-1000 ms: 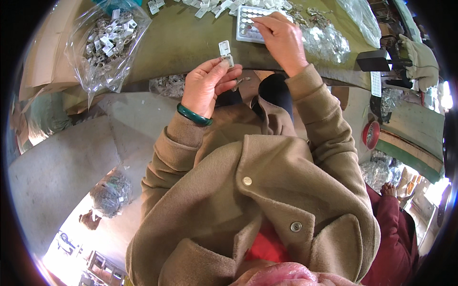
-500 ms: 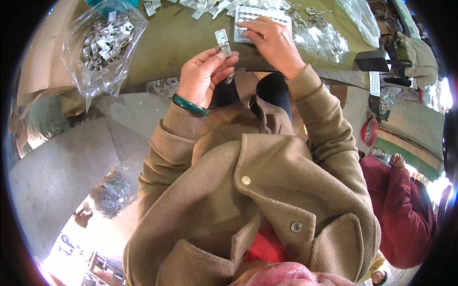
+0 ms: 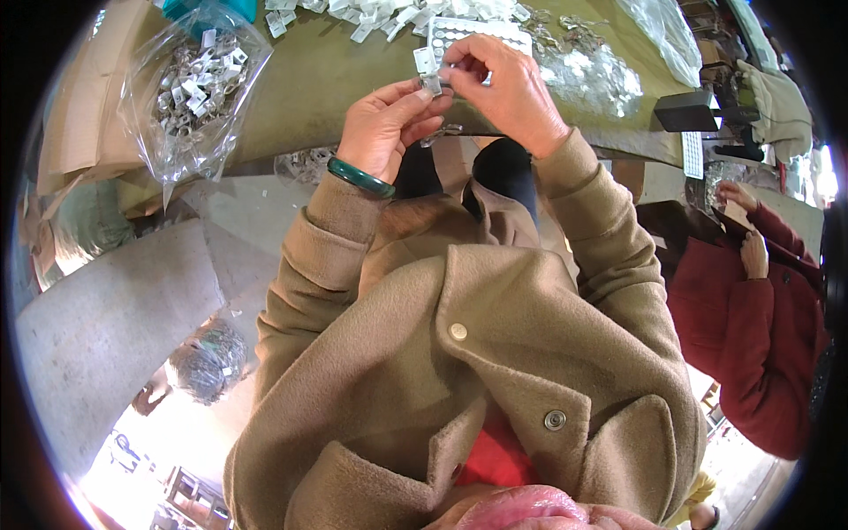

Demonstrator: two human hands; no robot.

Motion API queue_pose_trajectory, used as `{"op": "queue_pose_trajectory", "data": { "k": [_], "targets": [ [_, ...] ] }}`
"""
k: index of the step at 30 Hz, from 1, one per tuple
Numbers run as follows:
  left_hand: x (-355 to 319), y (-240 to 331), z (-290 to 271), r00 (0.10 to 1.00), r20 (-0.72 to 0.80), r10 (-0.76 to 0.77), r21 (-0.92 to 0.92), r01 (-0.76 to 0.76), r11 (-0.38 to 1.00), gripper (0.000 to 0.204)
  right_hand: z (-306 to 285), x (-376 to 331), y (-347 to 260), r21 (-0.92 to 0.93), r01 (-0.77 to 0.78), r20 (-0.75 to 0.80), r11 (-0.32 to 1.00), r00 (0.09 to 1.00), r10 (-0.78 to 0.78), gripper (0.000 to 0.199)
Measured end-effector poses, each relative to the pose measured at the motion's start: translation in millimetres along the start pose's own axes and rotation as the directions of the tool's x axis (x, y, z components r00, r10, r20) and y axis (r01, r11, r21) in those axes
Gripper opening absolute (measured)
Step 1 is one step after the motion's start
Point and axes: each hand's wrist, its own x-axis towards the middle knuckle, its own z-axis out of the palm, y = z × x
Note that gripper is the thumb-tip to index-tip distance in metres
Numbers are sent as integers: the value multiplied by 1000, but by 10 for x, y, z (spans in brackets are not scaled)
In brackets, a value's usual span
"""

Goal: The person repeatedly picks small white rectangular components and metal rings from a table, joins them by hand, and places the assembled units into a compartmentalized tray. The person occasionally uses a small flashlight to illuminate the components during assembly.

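My left hand (image 3: 389, 124), with a green bangle at its wrist, pinches a small white hinged plastic case (image 3: 426, 64) that stands unfolded above the thumb. A small metal clasp or ring (image 3: 442, 133) hangs below those fingers. My right hand (image 3: 512, 88) is at the case, thumb and forefinger closed against its right side. Whatever sits between the right fingertips is too small to make out. Just behind the right hand lies a white tray (image 3: 435, 34) with rows of small round pieces. Many similar white plastic cases (image 3: 384, 16) lie heaped at the table's far side.
At left, a clear plastic bag (image 3: 190, 97) holds white cases with metal rings. Right of the tray are loose metal clasps (image 3: 579, 34) and a heap of clear flat pieces (image 3: 596, 79). A black box (image 3: 685, 112) stands at the table's right edge. A person in dark red (image 3: 751, 300) is at right.
My right hand has moved from the tray leftward to the white case. My left hand has shifted slightly right and up. The person in red has moved, arms now raised.
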Motion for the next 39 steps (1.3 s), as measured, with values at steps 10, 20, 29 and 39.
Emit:
{"op": "queue_pose_trajectory", "data": {
  "k": [10,20,29,39],
  "targets": [
    [-7,-52,114,998,-3,70,127,-69,989,37,-36,-126,0,174,130,-45,976,991,-124,12],
    [138,-192,-1,995,-79,66,13,-65,998,31,-11,-166,-16,-37,271,-75,962,959,-273,8],
    [222,-91,-146,993,-110,44,33,-41,999,15,139,25,241,-312,124,-161,942,970,-181,16],
    [121,-158,-161,988,-143,65,-9,-67,998,12,228,19,410,-285,106,-187,953,969,-164,4]
  ]
}}
